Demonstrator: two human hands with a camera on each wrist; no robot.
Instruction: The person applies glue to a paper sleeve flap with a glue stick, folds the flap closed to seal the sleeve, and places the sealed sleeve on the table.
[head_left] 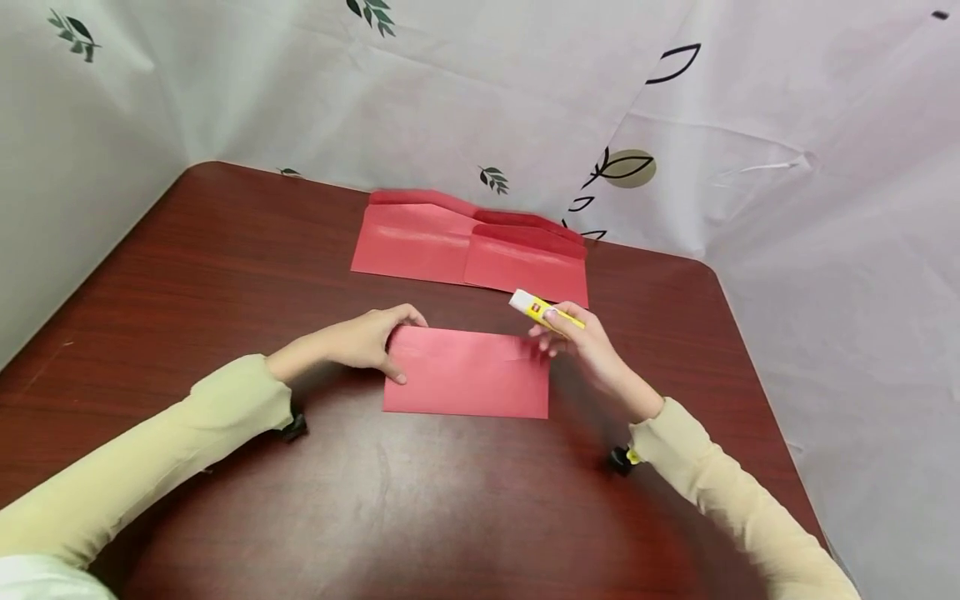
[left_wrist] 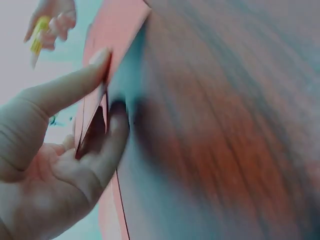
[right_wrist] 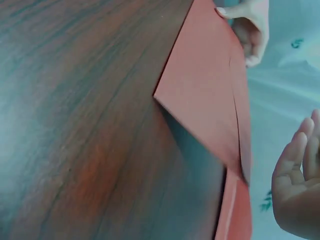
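Our left hand pinches the red envelope by one end over the table; our right hand grips the glue stick (capped or not, we cannot tell). Pinching too hard could crease the red envelope.

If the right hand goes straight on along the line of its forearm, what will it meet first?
Apart from the glue stick it holds, the right hand would probably meet the right back envelope first; depth is unclear, so it might pass above.
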